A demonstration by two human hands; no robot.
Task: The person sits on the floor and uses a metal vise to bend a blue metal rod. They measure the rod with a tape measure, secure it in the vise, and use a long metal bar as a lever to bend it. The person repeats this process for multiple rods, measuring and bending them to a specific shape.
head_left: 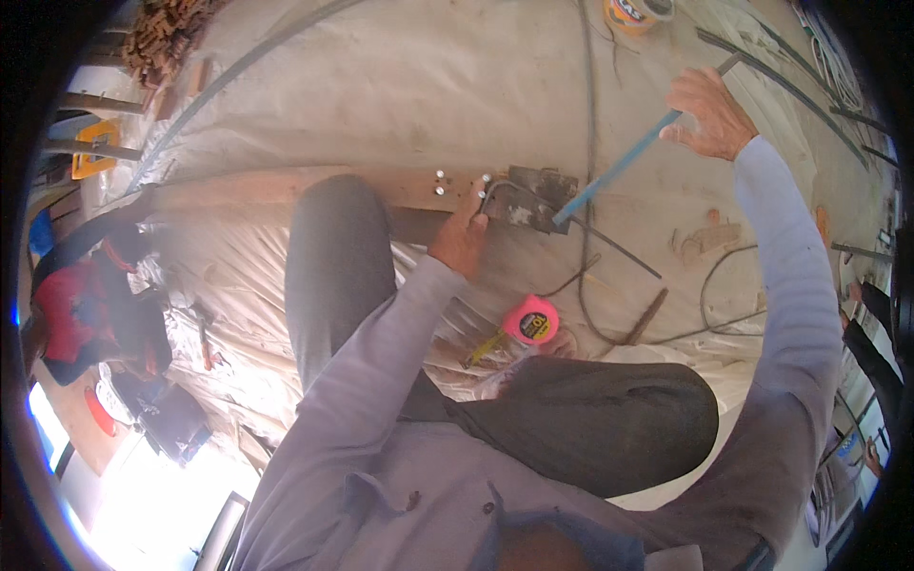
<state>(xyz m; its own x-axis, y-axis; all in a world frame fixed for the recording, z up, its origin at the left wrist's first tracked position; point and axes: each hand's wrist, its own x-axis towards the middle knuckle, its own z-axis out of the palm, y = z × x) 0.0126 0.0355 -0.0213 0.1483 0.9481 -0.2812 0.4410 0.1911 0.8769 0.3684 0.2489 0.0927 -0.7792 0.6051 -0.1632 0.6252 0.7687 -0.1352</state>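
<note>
My left hand (464, 235) is closed on a thin bent steel rod (495, 190) at a wooden plank (257, 188) studded with several nails, next to a dark metal plate (538, 195). My right hand (706, 112) grips the far end of a long blue pipe lever (619, 164) that slants down to the plate. One of my legs in grey trousers lies across the plank. A pink tape measure (530, 321) rests on the floor by my other knee.
The floor is covered with pale sheeting. Loose steel rods and wires (666, 314) lie to the right, long bars (790, 76) at the top right, a yellow tub (636, 13) at the top. Another person in red (81, 314) crouches at left.
</note>
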